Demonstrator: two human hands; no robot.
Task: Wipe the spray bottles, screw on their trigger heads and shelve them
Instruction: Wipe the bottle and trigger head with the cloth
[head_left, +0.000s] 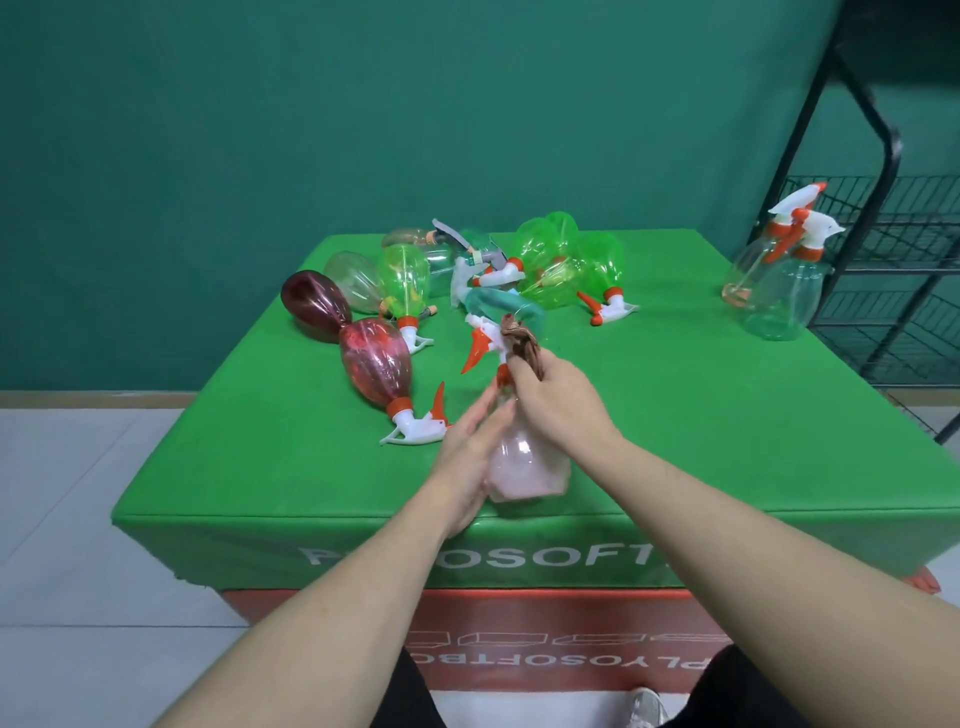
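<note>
A clear pinkish spray bottle (527, 462) stands near the front of the green table (727, 426), topped by a white and orange trigger head (480, 340). My left hand (467, 462) lies flat against the bottle's left side with straight fingers. My right hand (558, 402) grips a bunched brown cloth (524, 343) at the bottle's neck, just below the trigger head. Two finished clear bottles (774, 283) with trigger heads stand at the table's right edge.
Several bottles lie in a heap at the back of the table: dark red ones (374, 364) on the left, green ones (561, 265) in the middle, clear ones behind. A black wire shelf rack (893, 249) stands to the right of the table.
</note>
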